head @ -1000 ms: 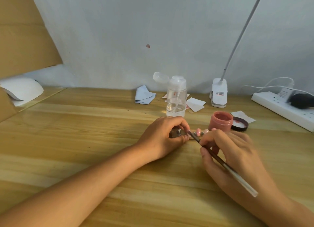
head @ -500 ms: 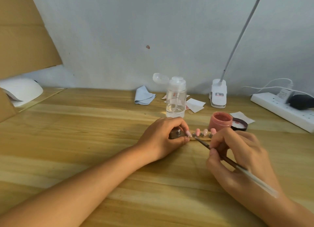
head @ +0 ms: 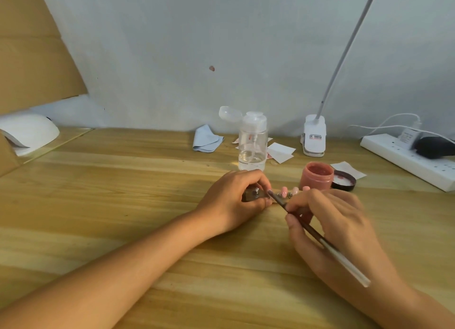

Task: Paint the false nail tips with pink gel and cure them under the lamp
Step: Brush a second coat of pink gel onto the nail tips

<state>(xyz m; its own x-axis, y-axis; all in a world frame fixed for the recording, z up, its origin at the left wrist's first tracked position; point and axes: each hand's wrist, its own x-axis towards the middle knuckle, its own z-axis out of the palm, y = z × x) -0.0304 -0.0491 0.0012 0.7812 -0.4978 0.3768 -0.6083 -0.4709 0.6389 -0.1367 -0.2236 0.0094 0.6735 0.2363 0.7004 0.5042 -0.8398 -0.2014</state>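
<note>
My left fingers point(head: 256, 180) curl round one end of the nail holder point(head: 253, 194) on the bench point(head: 123, 205). My right fingers point(head: 302, 200) pinch the brush point(head: 317, 232), tip at the pink nail tips point(head: 295, 189); the gel jar point(head: 317, 176) stands just behind.

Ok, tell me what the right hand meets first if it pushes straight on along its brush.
Most likely the left hand, at the fingertips gripping the end of the nail tip holder: the brush in the right hand aims up-left, its tip almost there. Depth is unclear.
</note>
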